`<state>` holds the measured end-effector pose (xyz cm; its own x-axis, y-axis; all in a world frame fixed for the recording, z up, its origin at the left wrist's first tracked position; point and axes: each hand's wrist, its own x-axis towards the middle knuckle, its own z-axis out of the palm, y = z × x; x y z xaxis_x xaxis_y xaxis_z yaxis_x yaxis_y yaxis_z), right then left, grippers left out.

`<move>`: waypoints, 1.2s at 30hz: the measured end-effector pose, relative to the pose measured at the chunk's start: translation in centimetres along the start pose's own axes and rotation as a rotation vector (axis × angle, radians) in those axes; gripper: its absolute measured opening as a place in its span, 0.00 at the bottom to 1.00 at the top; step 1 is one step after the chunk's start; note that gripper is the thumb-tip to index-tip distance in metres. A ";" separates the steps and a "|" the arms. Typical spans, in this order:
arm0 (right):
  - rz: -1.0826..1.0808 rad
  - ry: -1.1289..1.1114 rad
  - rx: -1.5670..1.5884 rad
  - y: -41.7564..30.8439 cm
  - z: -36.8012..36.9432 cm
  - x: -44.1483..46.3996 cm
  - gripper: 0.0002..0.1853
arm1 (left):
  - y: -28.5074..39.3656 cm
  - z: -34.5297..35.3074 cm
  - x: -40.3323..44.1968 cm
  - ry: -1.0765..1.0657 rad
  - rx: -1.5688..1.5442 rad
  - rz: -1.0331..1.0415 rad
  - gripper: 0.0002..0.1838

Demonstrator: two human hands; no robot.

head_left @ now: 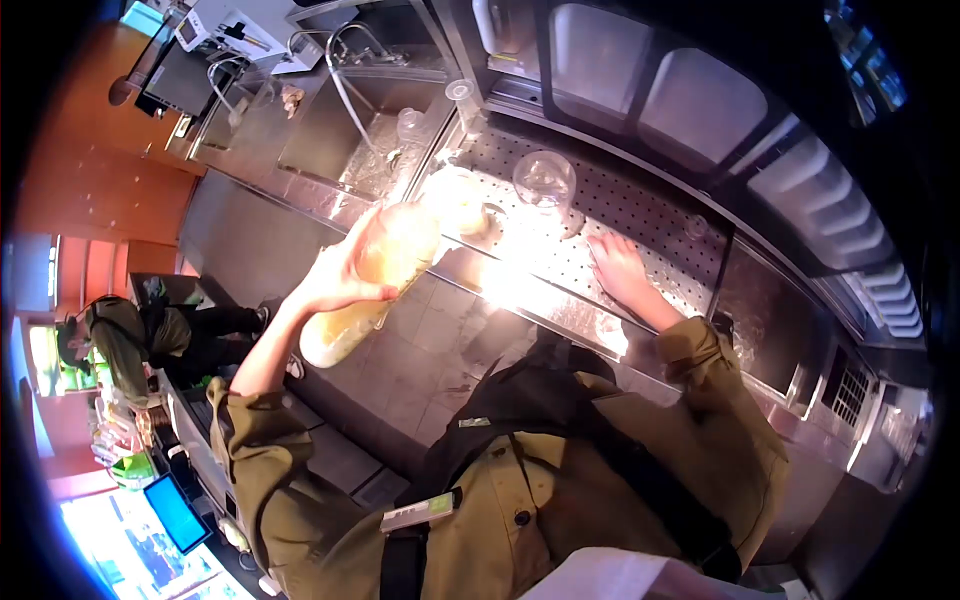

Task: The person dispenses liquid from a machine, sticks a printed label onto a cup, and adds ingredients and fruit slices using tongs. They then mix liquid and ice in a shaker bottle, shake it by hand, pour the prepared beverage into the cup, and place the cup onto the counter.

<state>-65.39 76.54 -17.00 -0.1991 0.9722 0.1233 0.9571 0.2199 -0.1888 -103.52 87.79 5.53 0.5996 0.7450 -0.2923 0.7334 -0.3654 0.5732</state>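
My left hand (345, 272) is wrapped round a large clear container (350, 325) with pale yellow contents, held tilted over the floor beside the counter edge. Glare washes out its upper part. My right hand (618, 265) lies on the perforated metal counter (640, 200), fingers spread and holding nothing. Behind that hand a clear round pitcher or cup (545, 180) stands on the perforated surface. A bright, overexposed patch between my hands hides details there.
A sink (345, 150) with a curved faucet (345, 85) lies at the back left. Clear-fronted bins (700, 105) line the back right. A small cup (697, 226) sits on the counter. Another person (125, 335) is at the far left.
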 end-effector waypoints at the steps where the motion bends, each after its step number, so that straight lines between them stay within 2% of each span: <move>1: 0.042 -0.045 0.046 -0.4 0.0 0.2 0.27 | 0.3 -0.8 0.5 -0.037 0.068 -0.025 0.59; 4: 0.040 0.187 0.095 -3.4 -4.9 0.7 0.30 | 0.1 -2.2 1.5 -0.109 0.226 -0.031 0.57; 6: -0.045 0.055 0.287 -5.4 -4.0 1.0 0.30 | 0.4 -3.1 2.2 -0.181 0.282 -0.063 0.57; 7: -0.088 -0.037 0.357 -6.7 -3.0 1.2 0.29 | 0.0 -3.3 2.5 -0.157 0.327 -0.004 0.56; 8: -0.050 -0.181 0.699 -8.4 -4.9 2.1 0.26 | 0.0 -3.6 2.9 -0.164 0.344 -0.001 0.56; 9: -0.007 -0.262 0.870 -9.7 -4.9 3.1 0.27 | 0.7 -3.9 3.3 -0.188 0.374 -0.036 0.56; 11: 0.157 -0.189 0.950 -12.4 -2.4 5.5 0.32 | 1.8 -4.4 4.0 -0.220 0.471 -0.062 0.57; 14: 0.380 0.143 0.980 -14.9 2.1 8.1 0.38 | 2.4 -5.1 5.0 -0.239 0.632 -0.030 0.58; 17: 0.430 0.237 0.867 -15.3 3.5 9.2 0.44 | 2.5 -5.8 5.8 -0.247 0.702 -0.005 0.58; 24: 0.388 0.195 0.754 -14.3 5.5 10.7 0.46 | 4.7 -6.5 6.9 -0.323 0.938 -0.063 0.57; 27: 0.327 0.301 0.776 -14.3 6.5 11.0 0.45 | 4.4 -6.7 7.0 -0.315 0.990 -0.037 0.57; 33: 0.439 0.329 0.800 -14.8 6.7 12.1 0.41 | 6.6 -6.7 7.1 -0.341 1.022 -0.083 0.57; 36: 0.424 0.369 0.723 -15.3 7.1 12.3 0.37 | 6.7 -6.5 7.3 -0.341 1.051 -0.067 0.57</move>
<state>-83.95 85.70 -19.54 0.3376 0.9231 0.1842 0.5448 -0.0321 -0.8380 -96.29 94.44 12.24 0.4867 0.6472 -0.5868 0.5777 -0.7423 -0.3396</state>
